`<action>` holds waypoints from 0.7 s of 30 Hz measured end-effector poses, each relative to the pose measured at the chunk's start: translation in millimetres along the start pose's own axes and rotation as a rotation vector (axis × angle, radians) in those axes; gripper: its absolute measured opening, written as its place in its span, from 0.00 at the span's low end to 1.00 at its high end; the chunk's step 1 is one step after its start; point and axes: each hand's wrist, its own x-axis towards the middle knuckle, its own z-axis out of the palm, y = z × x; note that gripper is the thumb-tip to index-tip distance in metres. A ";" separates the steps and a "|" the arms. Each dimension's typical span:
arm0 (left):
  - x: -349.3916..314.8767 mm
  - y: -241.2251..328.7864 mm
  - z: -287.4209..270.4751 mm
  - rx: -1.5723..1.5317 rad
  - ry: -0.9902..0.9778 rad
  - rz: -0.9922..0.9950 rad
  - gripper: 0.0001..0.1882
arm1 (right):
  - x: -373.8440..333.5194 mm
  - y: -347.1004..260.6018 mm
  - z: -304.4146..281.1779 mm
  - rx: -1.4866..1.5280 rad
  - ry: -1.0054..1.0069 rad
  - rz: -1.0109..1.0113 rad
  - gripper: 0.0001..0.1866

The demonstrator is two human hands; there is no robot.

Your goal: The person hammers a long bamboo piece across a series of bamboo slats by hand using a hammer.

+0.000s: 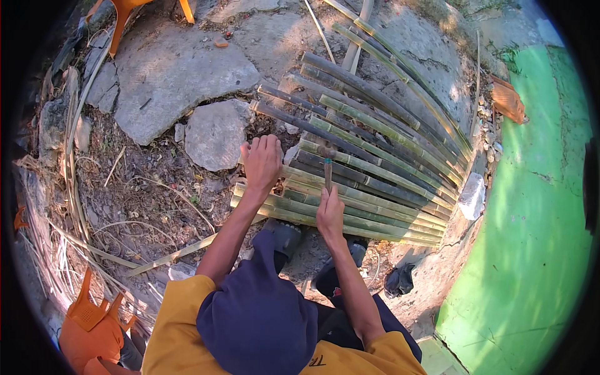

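Note:
A row of split bamboo poles (381,167), green and dark grey, lies side by side in front of me. My left hand (262,160) is closed over the left end of one bamboo pole, whose tip shows just past the wrist side. In my right hand (330,214), the fingers wrap round the handle of a hammer (328,174), which stands over the poles with its head away from me. The hammer head looks slightly blurred, and I cannot tell whether it touches the bamboo. Several more poles lie between my hands and my feet.
Broken concrete slabs (178,84) and dirt spread at the far left. Loose bamboo strips (172,253) lie at the left. A green painted floor (519,244) borders the right, near a white block (472,199) and a black bag (399,280). An orange chair (87,309) stands near left.

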 end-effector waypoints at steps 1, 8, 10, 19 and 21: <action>-4.5 -7.1 3.2 0.002 0.001 -0.001 0.07 | 1.8 6.0 -0.9 -0.010 -0.022 -0.005 0.15; -7.4 -22.7 2.7 -0.003 -0.034 -0.016 0.05 | 21.8 -79.4 -61.0 0.470 0.196 -0.162 0.15; -2.8 -12.2 4.2 -0.038 -0.013 -0.041 0.06 | 15.1 -31.6 -40.9 0.426 0.227 -0.252 0.15; -14.5 -26.0 14.8 -0.039 0.027 -0.051 0.13 | -8.2 -19.0 11.1 -0.009 -0.066 -0.045 0.12; -12.1 -18.8 17.7 -0.053 0.040 -0.028 0.14 | -17.2 3.9 6.8 0.003 0.030 -0.016 0.12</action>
